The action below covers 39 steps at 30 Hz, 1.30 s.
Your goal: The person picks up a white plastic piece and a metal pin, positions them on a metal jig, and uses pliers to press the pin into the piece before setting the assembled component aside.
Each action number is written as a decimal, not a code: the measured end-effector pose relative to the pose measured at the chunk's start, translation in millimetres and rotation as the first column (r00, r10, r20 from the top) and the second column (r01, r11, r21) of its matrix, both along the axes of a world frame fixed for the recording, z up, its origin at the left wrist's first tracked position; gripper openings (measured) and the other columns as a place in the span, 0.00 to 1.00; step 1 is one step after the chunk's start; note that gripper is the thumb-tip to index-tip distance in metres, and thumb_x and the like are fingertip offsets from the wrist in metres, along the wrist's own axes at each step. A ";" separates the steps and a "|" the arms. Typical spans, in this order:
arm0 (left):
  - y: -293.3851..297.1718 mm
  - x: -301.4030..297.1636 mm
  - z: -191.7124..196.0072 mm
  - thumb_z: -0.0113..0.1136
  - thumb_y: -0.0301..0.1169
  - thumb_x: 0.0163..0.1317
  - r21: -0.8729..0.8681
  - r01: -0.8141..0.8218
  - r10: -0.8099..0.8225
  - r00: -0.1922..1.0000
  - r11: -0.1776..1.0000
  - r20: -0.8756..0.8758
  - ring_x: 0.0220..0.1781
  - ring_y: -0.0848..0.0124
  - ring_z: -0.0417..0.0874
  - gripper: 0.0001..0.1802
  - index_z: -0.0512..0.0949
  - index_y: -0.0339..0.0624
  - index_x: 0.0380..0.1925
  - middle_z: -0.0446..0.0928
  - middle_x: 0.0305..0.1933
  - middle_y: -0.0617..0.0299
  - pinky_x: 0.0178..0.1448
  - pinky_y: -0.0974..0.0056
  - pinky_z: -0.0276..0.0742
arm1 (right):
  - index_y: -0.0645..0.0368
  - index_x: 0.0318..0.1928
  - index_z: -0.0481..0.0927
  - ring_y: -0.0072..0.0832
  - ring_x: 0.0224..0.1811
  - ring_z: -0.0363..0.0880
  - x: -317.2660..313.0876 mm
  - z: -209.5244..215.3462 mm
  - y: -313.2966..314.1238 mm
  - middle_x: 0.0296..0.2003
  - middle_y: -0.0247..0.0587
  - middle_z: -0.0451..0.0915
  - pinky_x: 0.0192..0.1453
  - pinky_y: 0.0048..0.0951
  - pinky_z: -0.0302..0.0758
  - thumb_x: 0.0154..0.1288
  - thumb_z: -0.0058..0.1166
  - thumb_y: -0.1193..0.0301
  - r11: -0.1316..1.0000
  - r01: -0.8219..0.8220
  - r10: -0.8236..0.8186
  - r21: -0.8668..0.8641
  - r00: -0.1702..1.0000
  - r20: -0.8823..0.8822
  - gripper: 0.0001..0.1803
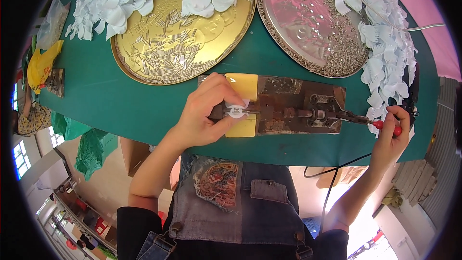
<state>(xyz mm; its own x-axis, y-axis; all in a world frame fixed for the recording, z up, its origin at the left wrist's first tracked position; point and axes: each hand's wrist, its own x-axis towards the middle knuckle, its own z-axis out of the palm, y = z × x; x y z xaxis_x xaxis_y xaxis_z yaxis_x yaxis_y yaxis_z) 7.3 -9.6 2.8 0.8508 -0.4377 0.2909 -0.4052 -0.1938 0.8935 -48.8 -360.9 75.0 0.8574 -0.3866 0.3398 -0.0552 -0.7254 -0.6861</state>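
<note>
My left hand (207,110) is closed with thumb and fingers around a small white plastic claw clip (236,111). The clip sits at the left end of a rusty metal hand press (288,112), against its slim rod. Yellow tape (242,84) covers part of the press's base plate. At the press's right end, my right hand (391,137) grips the red knob (397,130) of the lever. Part of the clip is hidden by my left fingers.
Behind the press lie a gold tray (211,48) with many thin metal pins and a silver tray (293,24) with small metal springs. Toothed white plastic clip halves (385,58) pile around both. A yellow bag (42,65) lies at left on the green table (96,96). A black cable (332,173) hangs in front.
</note>
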 end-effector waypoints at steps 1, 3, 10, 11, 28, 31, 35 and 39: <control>0.3 -0.1 -0.2 0.73 0.20 0.46 -0.001 -0.001 0.001 1.000 1.000 0.002 0.36 0.61 0.76 0.14 0.78 0.41 0.32 0.77 0.32 0.60 0.40 0.62 0.71 | 0.59 0.43 0.79 0.08 0.21 0.58 -0.7 -3.4 -8.7 0.21 0.24 0.72 0.27 0.16 0.48 0.74 0.51 0.71 0.995 0.041 -0.035 0.087 0.997 -0.073 0.06; 0.2 -0.7 -1.5 0.73 0.20 0.47 -0.006 -0.004 0.004 1.000 1.000 -0.011 0.35 0.61 0.76 0.14 0.78 0.41 0.32 0.77 0.32 0.60 0.41 0.61 0.71 | 0.59 0.43 0.79 0.08 0.21 0.58 -2.8 -13.2 -26.7 0.21 0.22 0.71 0.26 0.16 0.48 0.74 0.51 0.71 0.982 0.085 -0.060 0.171 0.987 -0.148 0.06; -3.4 -0.9 -0.4 0.72 0.20 0.48 -0.045 -0.004 0.003 1.000 0.999 -0.006 0.34 0.61 0.75 0.13 0.77 0.41 0.31 0.78 0.32 0.60 0.42 0.61 0.70 | 0.60 0.39 0.80 0.11 0.19 0.62 1.8 -19.3 -0.5 0.22 0.25 0.70 0.23 0.15 0.59 0.72 0.49 0.74 0.974 0.179 -0.196 0.137 0.972 0.129 0.06; -5.1 1.1 -2.2 0.71 0.20 0.48 -0.031 0.004 -0.004 1.000 1.000 0.009 0.34 0.61 0.75 0.13 0.77 0.41 0.31 0.78 0.32 0.60 0.42 0.61 0.70 | 0.61 0.39 0.80 0.12 0.20 0.65 2.6 0.0 40.8 0.23 0.28 0.73 0.24 0.16 0.61 0.70 0.51 0.76 0.972 0.167 -0.158 -0.168 0.985 0.065 0.05; -1.2 -3.2 -5.7 0.70 0.20 0.49 -0.035 -0.025 0.026 0.999 0.999 0.026 0.34 0.61 0.75 0.12 0.78 0.41 0.32 0.78 0.33 0.60 0.40 0.62 0.71 | 0.58 0.38 0.80 0.05 0.22 0.59 -6.6 -21.0 -23.7 0.24 0.22 0.70 0.24 0.13 0.48 0.72 0.52 0.71 0.915 0.178 -0.146 0.364 0.983 -0.112 0.06; -2.7 -4.2 -4.3 0.69 0.19 0.48 -0.010 -0.045 0.045 0.998 0.999 0.047 0.34 0.60 0.74 0.12 0.78 0.41 0.32 0.78 0.33 0.59 0.40 0.61 0.70 | 0.58 0.38 0.81 0.05 0.20 0.57 -8.0 -24.9 -26.0 0.24 0.22 0.70 0.22 0.14 0.46 0.72 0.52 0.71 0.875 0.198 -0.152 0.442 0.979 -0.138 0.06; -3.8 -3.2 -4.4 0.69 0.19 0.48 -0.020 -0.044 0.045 0.998 0.999 0.041 0.34 0.59 0.74 0.12 0.78 0.41 0.32 0.77 0.33 0.58 0.39 0.61 0.70 | 0.58 0.38 0.81 0.04 0.20 0.55 -7.1 -28.3 -27.2 0.24 0.21 0.70 0.22 0.14 0.45 0.72 0.53 0.69 0.873 0.222 -0.160 0.433 0.971 -0.177 0.07; -4.6 -2.7 -4.8 0.68 0.18 0.47 -0.004 -0.044 0.044 0.994 0.999 0.105 0.34 0.59 0.73 0.13 0.78 0.40 0.33 0.76 0.32 0.59 0.39 0.61 0.70 | 0.61 0.42 0.81 0.07 0.23 0.61 -12.8 -36.4 -35.1 0.26 0.23 0.72 0.25 0.14 0.54 0.73 0.55 0.65 0.909 0.205 -0.114 0.364 0.960 -0.257 0.11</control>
<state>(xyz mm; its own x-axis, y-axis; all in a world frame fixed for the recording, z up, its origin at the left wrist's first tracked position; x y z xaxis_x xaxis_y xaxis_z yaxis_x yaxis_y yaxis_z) 4.7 -14.2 -2.0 0.8340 -0.4000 0.3800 -0.4876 -0.2123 0.8468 -61.6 -396.0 38.6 0.8086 -0.5856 -0.0569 -0.3340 -0.3771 -0.8638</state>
